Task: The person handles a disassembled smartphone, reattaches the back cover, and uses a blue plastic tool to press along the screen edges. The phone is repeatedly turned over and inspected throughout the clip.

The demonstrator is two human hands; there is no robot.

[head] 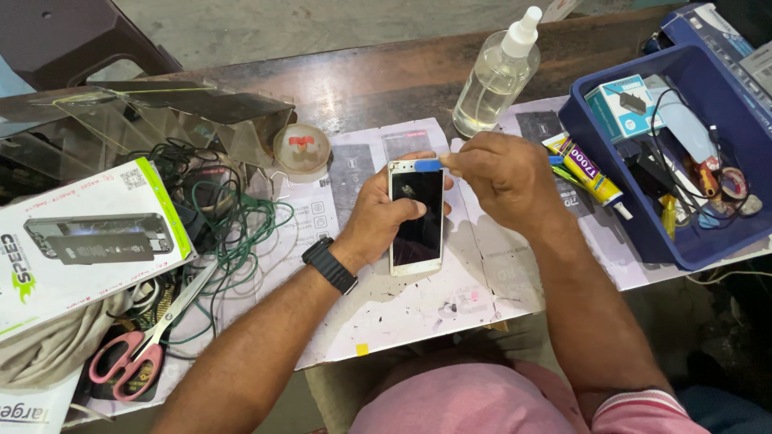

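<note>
My left hand (pixel 384 213) grips a white smartphone (pixel 416 217) with a dark screen, upright over the paper-covered desk, thumb resting on the glass. My right hand (pixel 500 177) pinches a small blue plastic pry tool (pixel 429 165) and presses its tip against the phone's top edge. A black watch (pixel 330 264) sits on my left wrist.
A blue tray (pixel 683 241) of tools and cables stands at the right, with a glue tube (pixel 589 170) beside it. A clear spray bottle (pixel 494 80) is behind my hands. Green wires (pixel 241 225), pink-handled scissors (pixel 145 350), a white box (pixel 80 241) and a small round container (pixel 301 149) lie left.
</note>
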